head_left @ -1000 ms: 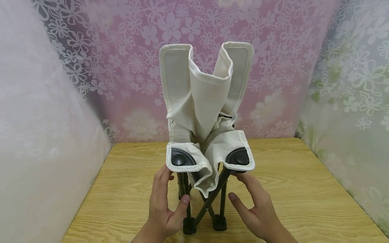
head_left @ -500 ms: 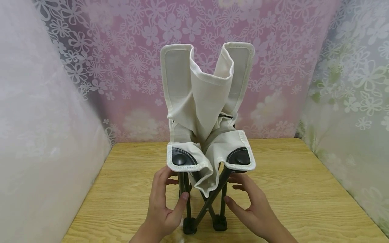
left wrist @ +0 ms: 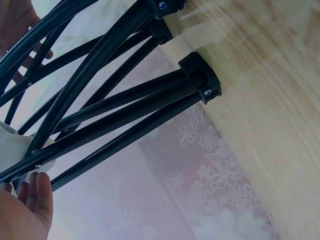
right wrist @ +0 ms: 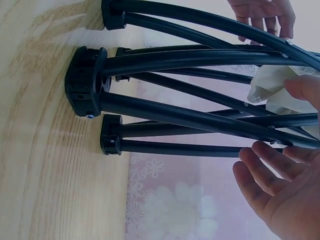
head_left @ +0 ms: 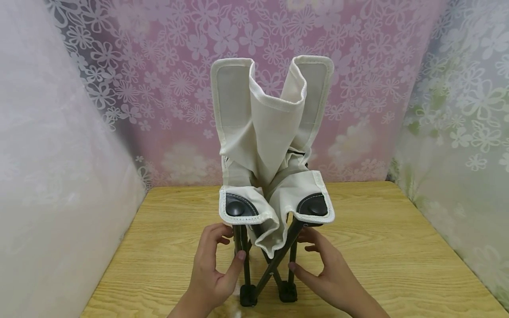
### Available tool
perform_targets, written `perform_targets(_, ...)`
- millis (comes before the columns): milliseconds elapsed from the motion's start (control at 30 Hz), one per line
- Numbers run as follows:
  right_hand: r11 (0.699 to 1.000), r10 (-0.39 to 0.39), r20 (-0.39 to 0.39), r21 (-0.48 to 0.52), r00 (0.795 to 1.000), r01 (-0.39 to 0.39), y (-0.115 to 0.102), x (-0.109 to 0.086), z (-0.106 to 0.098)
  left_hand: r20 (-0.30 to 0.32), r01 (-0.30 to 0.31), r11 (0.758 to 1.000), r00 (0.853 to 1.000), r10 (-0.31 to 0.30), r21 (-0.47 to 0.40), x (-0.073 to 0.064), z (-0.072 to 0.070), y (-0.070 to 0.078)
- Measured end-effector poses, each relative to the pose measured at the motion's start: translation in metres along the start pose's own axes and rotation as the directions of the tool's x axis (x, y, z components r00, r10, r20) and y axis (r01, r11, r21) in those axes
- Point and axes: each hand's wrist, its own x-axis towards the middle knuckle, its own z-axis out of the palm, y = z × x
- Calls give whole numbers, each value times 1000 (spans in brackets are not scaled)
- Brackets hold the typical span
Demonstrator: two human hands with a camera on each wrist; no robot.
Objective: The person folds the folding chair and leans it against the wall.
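Observation:
A small folding camp chair (head_left: 274, 137) stands half-folded in the middle of the head view, its cream fabric bunched into a deep fold. Black corner patches (head_left: 235, 208) sit at the front of the seat. Underneath, dark crossed poles (right wrist: 185, 112) run down to black plastic feet (right wrist: 85, 82). On the left side, my left hand (head_left: 212, 267) has its thumb at the front pole and its fingers loosely bent just under the seat corner. My right hand (head_left: 328, 271) is spread at the right side, thumb tip at a pole, fingertips partly hidden behind the frame.
The chair's feet rest on a wood-grain table (head_left: 381, 247). Behind it hangs a pink flowered curtain (head_left: 171, 88). Pale sheets stand close on the left (head_left: 59, 176) and on the right, where one has white flowers (head_left: 461, 132).
My right hand has shifted slightly left, bringing its thumb to the pole and its fingertips in behind the frame. The left fingers have dropped a little below the seat corner. The chair stays put.

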Motion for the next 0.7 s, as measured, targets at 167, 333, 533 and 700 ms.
perform_targets(167, 1000, 20, 25, 0, 999, -20, 0, -1, 1, 14, 21, 999, 1000, -22, 24, -5, -1, -2)
perform_targets(333, 998, 56, 39, 6, 998, -56, 0, -3, 1, 36, 20, 996, 999, -23, 81, -10, 0, -3)
perform_targets(533, 999, 54, 30, 6, 998, -54, 1, -4, 2, 59, 28, 993, 998, -34, 112, -14, 0, -3)
perform_targets(700, 1000, 10, 23, 8, 1000, -10, 0, -5, 2, 89, 5, 991, 996, -17, 136, -17, 0, -3)
